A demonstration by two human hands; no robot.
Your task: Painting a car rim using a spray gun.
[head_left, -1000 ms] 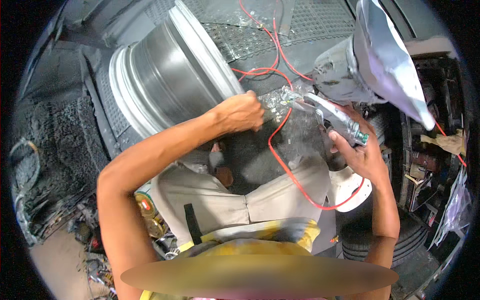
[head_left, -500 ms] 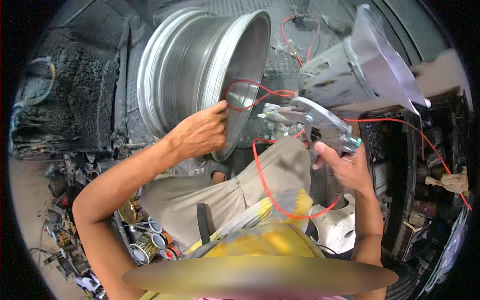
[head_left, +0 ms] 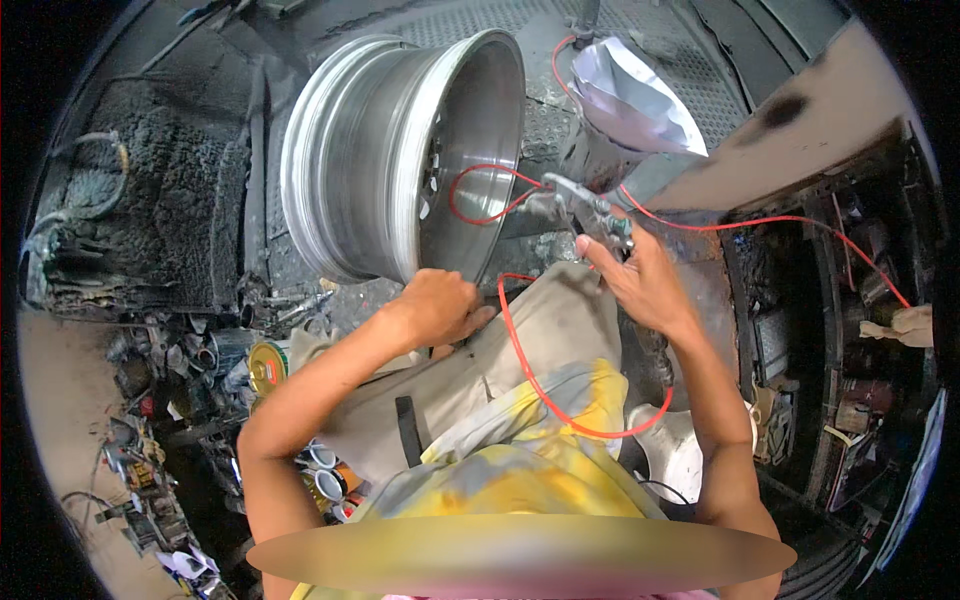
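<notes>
Over the lap | left hand (head_left: 438,308) grips the lower lip of the bare silver alloy wheel rim (head_left: 400,160), standing on edge | right hand (head_left: 640,285) holds the metal spray gun (head_left: 585,212), aimed inward | red hose (head_left: 560,400) trailing | spraying seemingly just beginning, rim looks uncoated

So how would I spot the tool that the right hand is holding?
Find the big silver wheel rim standing on edge at the top. Just to its right, the right hand grips a small metal spray gun, its nozzle pointing toward the rim. A crinkled foil-lined cup sits on top of it and a thin red hose loops away from it.
</notes>
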